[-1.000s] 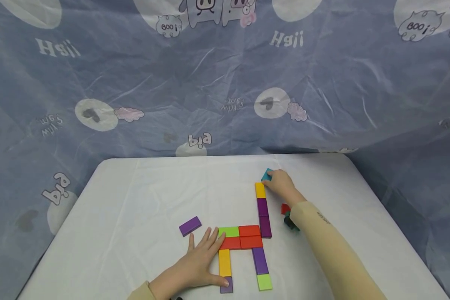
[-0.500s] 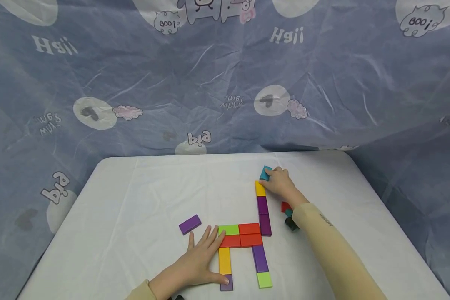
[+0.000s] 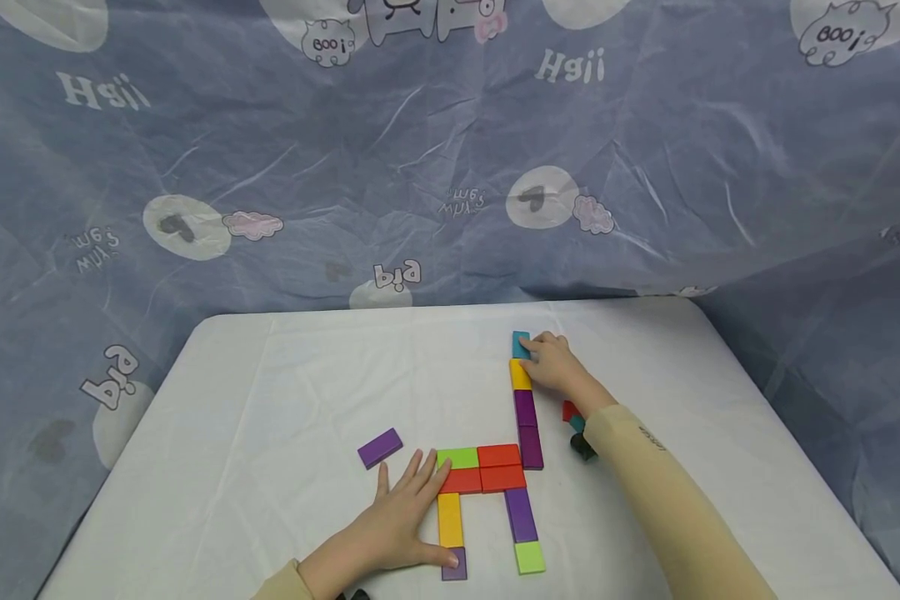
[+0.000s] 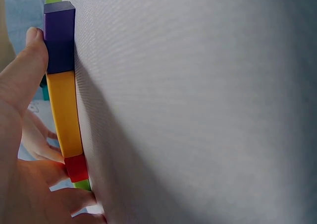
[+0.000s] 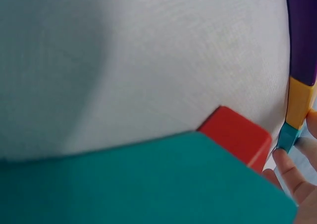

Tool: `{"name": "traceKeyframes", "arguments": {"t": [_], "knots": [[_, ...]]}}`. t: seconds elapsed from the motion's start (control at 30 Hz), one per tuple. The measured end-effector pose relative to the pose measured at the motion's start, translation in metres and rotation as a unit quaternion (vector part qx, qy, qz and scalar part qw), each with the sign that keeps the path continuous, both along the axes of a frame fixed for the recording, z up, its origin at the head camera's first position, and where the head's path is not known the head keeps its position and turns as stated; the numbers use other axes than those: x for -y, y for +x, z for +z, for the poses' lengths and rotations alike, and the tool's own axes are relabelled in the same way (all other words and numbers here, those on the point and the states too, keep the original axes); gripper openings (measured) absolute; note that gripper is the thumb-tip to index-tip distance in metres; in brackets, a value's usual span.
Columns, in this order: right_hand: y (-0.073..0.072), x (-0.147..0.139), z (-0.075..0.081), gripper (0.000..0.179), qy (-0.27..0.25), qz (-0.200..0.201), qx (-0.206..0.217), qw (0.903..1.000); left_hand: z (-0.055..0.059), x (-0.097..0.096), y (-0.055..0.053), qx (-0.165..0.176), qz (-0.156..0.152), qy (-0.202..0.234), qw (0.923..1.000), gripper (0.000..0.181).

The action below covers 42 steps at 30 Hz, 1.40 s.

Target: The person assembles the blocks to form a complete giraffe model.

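Observation:
Flat coloured blocks form a figure on the white table. At its far tip, my right hand (image 3: 557, 367) touches a teal block (image 3: 519, 350) with fairly straight fingers; the thumb lies at the edge of a yellow block (image 3: 521, 380). Two dark purple blocks (image 3: 526, 410) continue that column toward me. My left hand (image 3: 393, 529) is spread beside the figure. Its thumb rests on a small purple block (image 3: 453, 574), seen edge-on in the left wrist view, and its fingers touch the red block (image 3: 463, 482). A longer yellow block (image 3: 450, 521) lies between.
A loose purple block (image 3: 380, 448) lies left of the figure. Beside the right forearm sit a red block (image 3: 568, 411) and dark green pieces (image 3: 582, 447), partly behind the sleeve. A printed blue-grey curtain (image 3: 390, 167) hangs behind the table.
The teal block has shifted left and turned from slanted to straight, in line with the yellow block. My right fingers moved left slightly with it. The left hand has stayed in place.

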State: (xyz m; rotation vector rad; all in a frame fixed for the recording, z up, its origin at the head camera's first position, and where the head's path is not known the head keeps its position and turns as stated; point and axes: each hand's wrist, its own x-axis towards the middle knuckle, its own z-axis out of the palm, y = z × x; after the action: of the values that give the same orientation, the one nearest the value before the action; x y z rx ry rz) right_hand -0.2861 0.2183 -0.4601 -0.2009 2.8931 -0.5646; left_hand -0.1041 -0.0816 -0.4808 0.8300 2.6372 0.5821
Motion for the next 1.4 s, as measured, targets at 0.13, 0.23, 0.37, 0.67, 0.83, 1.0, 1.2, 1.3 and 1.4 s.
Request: {"name": "traceKeyframes", "arguments": {"t": [0.13, 0.23, 0.37, 0.67, 0.83, 1.0, 1.2, 1.3, 1.4], "knots": [[-0.0006, -0.0007, -0.0010, 0.054, 0.003, 0.007, 0.003, 1.0000, -0.0013, -0.0005, -0.0005, -0.005, -0.001, -0.006, 1.0000, 0.116], [-0.0017, -0.0004, -0.0013, 0.054, 0.007, 0.015, 0.004, 0.9999, -0.0011, -0.0007, -0.0008, -0.008, -0.002, -0.008, 0.9999, 0.116], [-0.0021, 0.0003, -0.0011, 0.054, 0.005, 0.015, 0.009, 0.9998, 0.0008, -0.0011, -0.0005, -0.002, -0.001, -0.004, 1.0000, 0.116], [-0.0022, 0.0004, -0.0016, 0.053, -0.009, 0.013, 0.014, 0.9998, 0.0006, -0.0011, -0.0003, -0.004, 0.002, -0.005, 1.0000, 0.116], [-0.0027, -0.0005, -0.0032, 0.053, -0.006, 0.018, 0.016, 0.9997, 0.0020, -0.0014, 0.0000, 0.000, 0.001, -0.003, 1.0000, 0.117], [-0.0036, -0.0004, -0.0029, 0.053, -0.003, 0.019, 0.015, 0.9997, 0.0042, -0.0018, 0.0004, 0.000, -0.001, 0.000, 1.0000, 0.116], [-0.0033, 0.0012, -0.0028, 0.053, 0.000, 0.020, 0.016, 0.9997, 0.0014, -0.0016, -0.0002, 0.001, 0.001, 0.001, 1.0000, 0.115], [-0.0033, 0.0014, -0.0036, 0.053, 0.004, 0.020, 0.018, 0.9996, 0.0020, -0.0019, -0.0003, 0.002, 0.001, -0.002, 1.0000, 0.115], [-0.0033, 0.0012, -0.0044, 0.053, 0.008, 0.019, 0.020, 0.9996, 0.0032, -0.0024, -0.0002, 0.000, -0.001, -0.001, 1.0000, 0.116]]}}
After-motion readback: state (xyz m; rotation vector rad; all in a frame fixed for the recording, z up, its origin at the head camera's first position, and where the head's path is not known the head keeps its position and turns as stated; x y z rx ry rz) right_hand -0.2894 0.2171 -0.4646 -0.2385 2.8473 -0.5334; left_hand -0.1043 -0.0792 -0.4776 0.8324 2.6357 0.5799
